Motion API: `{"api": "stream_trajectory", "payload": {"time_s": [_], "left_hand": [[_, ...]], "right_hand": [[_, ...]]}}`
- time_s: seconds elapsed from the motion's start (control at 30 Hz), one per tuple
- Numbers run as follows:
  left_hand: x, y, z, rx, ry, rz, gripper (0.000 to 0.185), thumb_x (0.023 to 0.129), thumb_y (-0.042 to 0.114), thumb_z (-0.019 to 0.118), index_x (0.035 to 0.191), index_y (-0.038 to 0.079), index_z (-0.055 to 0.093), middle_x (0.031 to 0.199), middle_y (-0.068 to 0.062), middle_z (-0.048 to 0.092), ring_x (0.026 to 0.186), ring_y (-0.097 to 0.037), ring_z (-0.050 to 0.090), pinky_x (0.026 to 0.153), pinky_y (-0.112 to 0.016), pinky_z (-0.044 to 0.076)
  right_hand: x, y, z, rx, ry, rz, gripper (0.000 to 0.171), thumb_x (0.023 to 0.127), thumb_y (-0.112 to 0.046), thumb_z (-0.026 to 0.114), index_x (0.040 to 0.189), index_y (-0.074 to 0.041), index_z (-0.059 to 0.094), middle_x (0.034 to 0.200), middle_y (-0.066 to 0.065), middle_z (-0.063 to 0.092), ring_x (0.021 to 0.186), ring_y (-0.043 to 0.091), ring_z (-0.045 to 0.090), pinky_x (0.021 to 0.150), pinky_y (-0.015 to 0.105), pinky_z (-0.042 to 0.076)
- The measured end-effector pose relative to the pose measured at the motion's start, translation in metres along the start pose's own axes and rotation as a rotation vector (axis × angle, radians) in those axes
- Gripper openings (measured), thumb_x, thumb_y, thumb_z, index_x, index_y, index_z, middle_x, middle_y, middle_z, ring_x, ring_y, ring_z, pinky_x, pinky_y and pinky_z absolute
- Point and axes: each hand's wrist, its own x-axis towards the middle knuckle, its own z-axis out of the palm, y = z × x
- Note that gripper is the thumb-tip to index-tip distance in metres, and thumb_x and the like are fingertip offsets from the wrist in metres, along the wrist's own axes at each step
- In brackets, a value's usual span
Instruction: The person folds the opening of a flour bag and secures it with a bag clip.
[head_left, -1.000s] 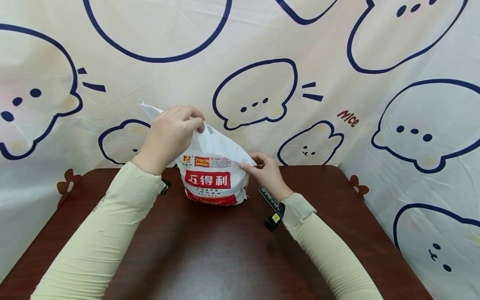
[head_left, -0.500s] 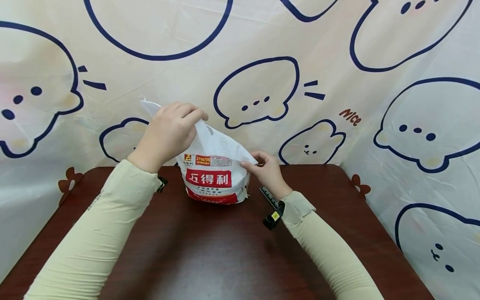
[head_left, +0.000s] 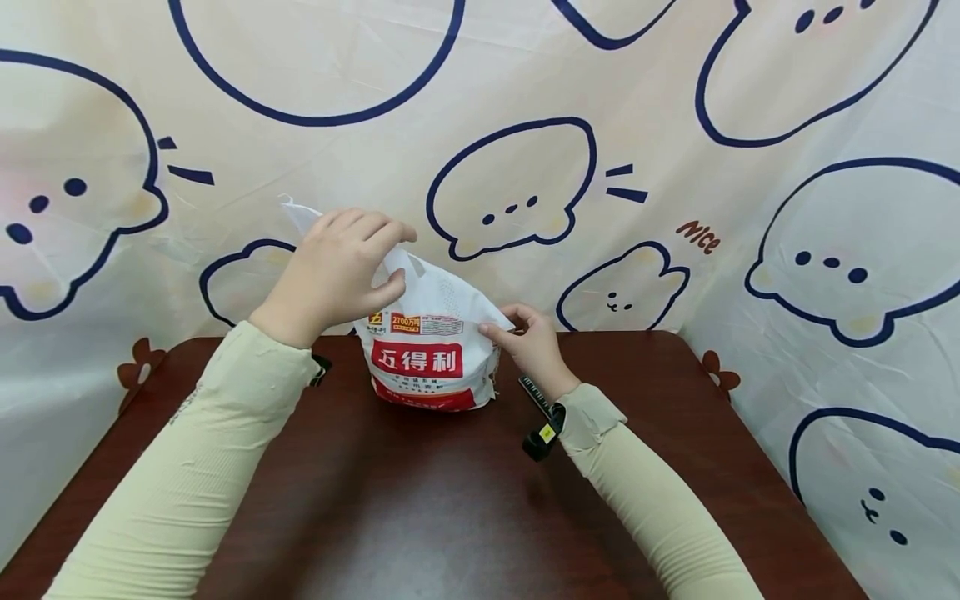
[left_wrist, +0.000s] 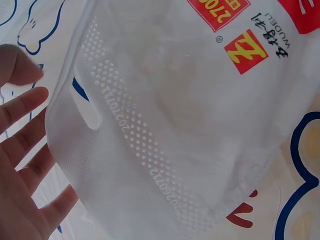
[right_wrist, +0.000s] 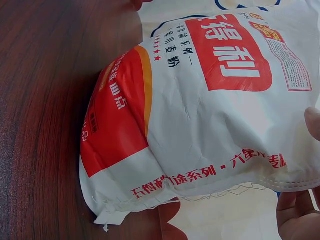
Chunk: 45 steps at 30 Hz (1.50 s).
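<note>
A white flour bag (head_left: 427, 333) with red printed panels stands on the brown table, plump at the bottom and flat at its slanted top. My left hand (head_left: 333, 271) is at the top edge, its thumb spread apart from the fingers. In the left wrist view the spread fingers (left_wrist: 25, 145) lie right at the bag's edge, beside a slot-shaped handle hole. My right hand (head_left: 536, 346) pinches the bag's upper right corner between thumb and fingers. The right wrist view shows the thumb (right_wrist: 313, 122) on the printed face and fingers under the stitched edge.
The dark brown wooden table (head_left: 442, 508) extends toward me from the bag. Behind it and at both sides hangs a pale cloth (head_left: 517, 75) with cartoon outlines. Black wrist-worn gear (head_left: 542, 433) sits at my right wrist.
My left thumb has come away from the bag's top edge and the left fingers have spread. My right hand keeps its pinch on the corner, and the bag stays in place.
</note>
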Motion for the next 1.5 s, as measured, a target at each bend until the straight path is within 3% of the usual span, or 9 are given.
{"api": "stream_trajectory", "payload": {"time_s": [0.1, 0.27, 0.37, 0.57, 0.77, 1.37, 1.5], "left_hand": [[0.001, 0.0, 0.0, -0.006, -0.006, 0.014, 0.039, 0.087, 0.022, 0.074, 0.122, 0.005, 0.067, 0.12, -0.017, 0.068, 0.114, -0.037, 0.06, 0.102, -0.056, 0.046], [0.006, 0.002, -0.002, -0.035, -0.036, 0.025, 0.043, 0.084, 0.022, 0.083, 0.122, 0.006, 0.068, 0.119, -0.016, 0.068, 0.111, -0.034, 0.063, 0.095, -0.052, 0.053], [0.008, 0.004, -0.004, -0.039, -0.068, 0.017, 0.046, 0.081, 0.021, 0.086, 0.122, 0.007, 0.068, 0.118, -0.016, 0.068, 0.109, -0.034, 0.064, 0.093, -0.05, 0.055], [0.012, 0.006, -0.007, -0.008, -0.151, -0.014, 0.05, 0.079, 0.021, 0.089, 0.122, 0.007, 0.068, 0.118, -0.016, 0.069, 0.106, -0.033, 0.067, 0.091, -0.048, 0.056], [0.015, 0.006, -0.005, 0.022, -0.184, -0.02, 0.045, 0.079, 0.019, 0.089, 0.118, 0.007, 0.071, 0.113, -0.016, 0.071, 0.102, -0.033, 0.069, 0.089, -0.047, 0.057], [0.016, 0.008, -0.007, 0.051, -0.255, -0.036, 0.033, 0.081, 0.013, 0.086, 0.111, 0.01, 0.073, 0.105, -0.014, 0.071, 0.092, -0.031, 0.07, 0.081, -0.045, 0.06], [0.015, 0.007, -0.007, 0.055, -0.267, -0.029, 0.033, 0.082, 0.012, 0.086, 0.111, 0.01, 0.071, 0.103, -0.014, 0.07, 0.09, -0.03, 0.07, 0.081, -0.044, 0.06]], "right_hand": [[0.0, 0.0, 0.0, 0.0, 0.0, 0.0, 0.028, 0.09, -0.023, 0.08, 0.11, -0.006, 0.069, 0.11, 0.01, 0.065, 0.096, 0.025, 0.061, 0.088, 0.05, 0.057], [0.0, -0.001, 0.0, -0.014, 0.004, -0.005, 0.025, 0.09, -0.022, 0.079, 0.108, -0.008, 0.07, 0.109, 0.009, 0.065, 0.095, 0.024, 0.061, 0.08, 0.033, 0.059], [0.0, 0.0, 0.0, -0.016, 0.002, -0.009, 0.025, 0.09, -0.022, 0.079, 0.107, -0.007, 0.07, 0.108, 0.009, 0.065, 0.094, 0.024, 0.062, 0.077, 0.029, 0.058], [0.0, -0.001, 0.0, -0.007, -0.01, -0.001, 0.027, 0.089, -0.022, 0.08, 0.108, -0.005, 0.07, 0.109, 0.011, 0.065, 0.095, 0.025, 0.062, 0.079, 0.032, 0.058], [-0.001, -0.002, -0.002, 0.005, -0.022, 0.004, 0.031, 0.089, -0.023, 0.08, 0.11, -0.003, 0.069, 0.111, 0.013, 0.065, 0.096, 0.028, 0.062, 0.084, 0.039, 0.059], [0.004, 0.002, -0.007, 0.038, -0.019, -0.045, 0.023, 0.088, -0.019, 0.081, 0.104, -0.005, 0.072, 0.102, 0.011, 0.066, 0.092, 0.027, 0.062, 0.073, 0.027, 0.058], [0.005, 0.003, -0.008, 0.046, -0.026, -0.056, 0.022, 0.088, -0.016, 0.081, 0.104, -0.004, 0.072, 0.101, 0.012, 0.066, 0.09, 0.024, 0.063, 0.074, 0.029, 0.059]]}}
